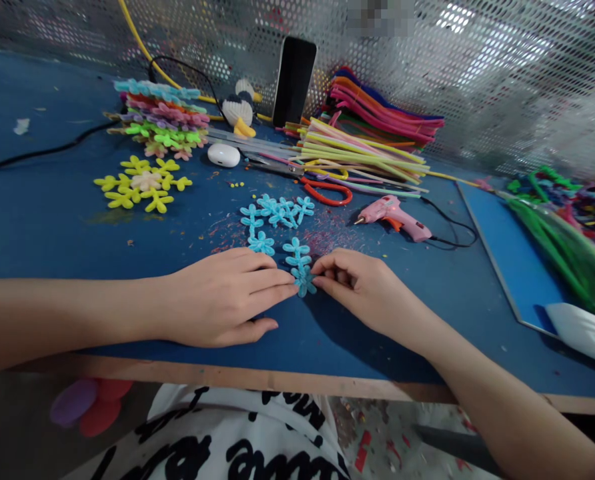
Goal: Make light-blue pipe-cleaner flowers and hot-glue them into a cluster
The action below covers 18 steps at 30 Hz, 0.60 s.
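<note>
My left hand (222, 297) lies on the blue table (52, 220) with its fingers stretched out, the fingertips touching a small light-blue pipe-cleaner flower (305, 280). My right hand (360, 283) pinches the same flower from the right, fingers curled. More light-blue flowers (277, 213) lie in a loose cluster just beyond the hands, with single ones (261, 243) nearer the left fingers.
Yellow flowers (140, 183) and a stack of coloured flowers (162, 120) lie at the left. Behind are a white earbud case (223, 155), a black phone (293, 80), pipe cleaners (367, 147), red-handled scissors (327, 190) and a pink glue gun (395, 217). Green bundles (567, 247) sit right.
</note>
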Each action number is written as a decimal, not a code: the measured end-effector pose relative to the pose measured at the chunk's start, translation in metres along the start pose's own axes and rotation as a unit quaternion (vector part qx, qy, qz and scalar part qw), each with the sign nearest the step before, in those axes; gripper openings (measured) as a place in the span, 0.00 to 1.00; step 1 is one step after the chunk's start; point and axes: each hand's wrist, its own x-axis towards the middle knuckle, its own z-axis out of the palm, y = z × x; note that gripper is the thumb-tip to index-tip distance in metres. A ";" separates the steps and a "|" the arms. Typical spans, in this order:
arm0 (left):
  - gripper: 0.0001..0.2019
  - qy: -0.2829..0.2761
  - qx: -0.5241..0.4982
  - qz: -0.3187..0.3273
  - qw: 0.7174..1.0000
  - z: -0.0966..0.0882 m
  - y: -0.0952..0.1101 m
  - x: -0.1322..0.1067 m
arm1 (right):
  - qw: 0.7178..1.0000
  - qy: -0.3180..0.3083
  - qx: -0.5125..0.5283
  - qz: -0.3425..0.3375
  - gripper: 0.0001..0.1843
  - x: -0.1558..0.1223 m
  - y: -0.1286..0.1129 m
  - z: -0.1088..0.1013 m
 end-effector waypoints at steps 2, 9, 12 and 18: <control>0.21 0.003 -0.001 0.000 1.000 0.000 0.000 0.000 | 1.000 0.007 0.000 -0.018 0.03 0.001 0.000 -0.001; 0.20 0.006 -0.003 -0.001 1.000 0.000 0.000 0.000 | 0.998 0.037 -0.018 -0.052 0.06 -0.001 -0.004 -0.002; 0.19 0.016 -0.001 -0.001 1.000 0.000 0.001 0.000 | 0.990 0.128 -0.044 -0.034 0.07 0.000 -0.001 -0.013; 0.12 0.061 0.020 0.043 0.997 -0.002 0.002 0.000 | 0.888 0.335 -0.309 0.061 0.17 0.008 0.066 -0.058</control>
